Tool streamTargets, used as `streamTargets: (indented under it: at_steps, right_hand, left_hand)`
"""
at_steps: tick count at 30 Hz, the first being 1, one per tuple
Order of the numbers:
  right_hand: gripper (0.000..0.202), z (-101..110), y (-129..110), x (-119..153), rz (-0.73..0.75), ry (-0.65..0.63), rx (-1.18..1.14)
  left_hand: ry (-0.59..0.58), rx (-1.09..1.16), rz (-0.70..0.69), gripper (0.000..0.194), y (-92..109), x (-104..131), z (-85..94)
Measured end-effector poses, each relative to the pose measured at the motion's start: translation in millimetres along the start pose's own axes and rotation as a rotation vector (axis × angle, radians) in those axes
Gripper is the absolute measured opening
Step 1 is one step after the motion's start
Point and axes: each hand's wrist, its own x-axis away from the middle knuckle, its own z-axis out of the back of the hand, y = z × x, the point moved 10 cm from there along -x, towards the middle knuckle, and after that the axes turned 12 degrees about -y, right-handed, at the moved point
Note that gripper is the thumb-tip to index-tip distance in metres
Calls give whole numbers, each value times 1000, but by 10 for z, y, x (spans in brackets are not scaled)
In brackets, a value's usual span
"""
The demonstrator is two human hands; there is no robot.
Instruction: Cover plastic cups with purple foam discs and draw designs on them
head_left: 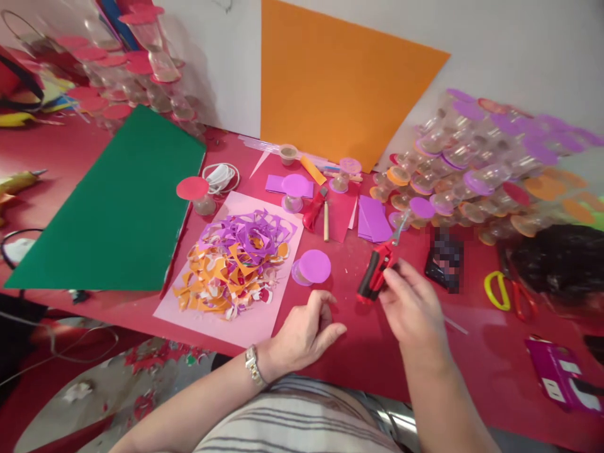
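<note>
- My right hand (415,305) has its thumb and fingers pinched onto the red-and-black snips (377,272), the blades reaching beyond my fingertips, up and to the right
- My left hand (299,330) I have loosely curled, a narrow gap between thumb and forefinger, with the snips well to the right of those fingers
- Just beyond my left fingers I see a purple-topped piece (315,267); to their left, paper scraps (236,264) heaped on a pink sheet (257,327)
- Beyond my right fingers, purple cards (374,219); to their right, yellow-handled scissors (497,290)
</note>
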Motion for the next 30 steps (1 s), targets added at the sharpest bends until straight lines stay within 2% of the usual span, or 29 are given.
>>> streamTargets:
  at_steps: [3,5,10,14,18,22,26,28,30]
  right_hand:
    - [36,-9,-148,-359,40,-85,103]
    - [41,-90,-113,-627,28,-157,273]
    - [42,-187,130,-1235,61,-154,480]
    - [40,-164,172,-1458,137,-113,713]
    - [31,-222,29,-1311,245,-162,955]
    - [30,-461,-238,-892,394,-240,1100]
    - [39,-943,-353,-404,524,-404,1163]
    - [49,-1282,-271,-143,634,-573,1287]
    - [62,-1516,-104,30,701,-690,1473]
  left_hand:
    - [-11,-77,-19,23,15,13,-37]
    - [-14,-143,-31,21,17,15,-64]
    - [-15,-338,-51,15,31,8,-105]
    - [-38,-426,-84,10,58,4,-141]
    - [-56,-468,-112,10,82,5,-171]
    - [-67,-474,-161,12,133,15,-191]
    - [-127,-495,-243,14,195,33,-275]
    - [-149,-520,-278,15,219,47,-320]
    - [-160,-545,-300,17,234,58,-353]
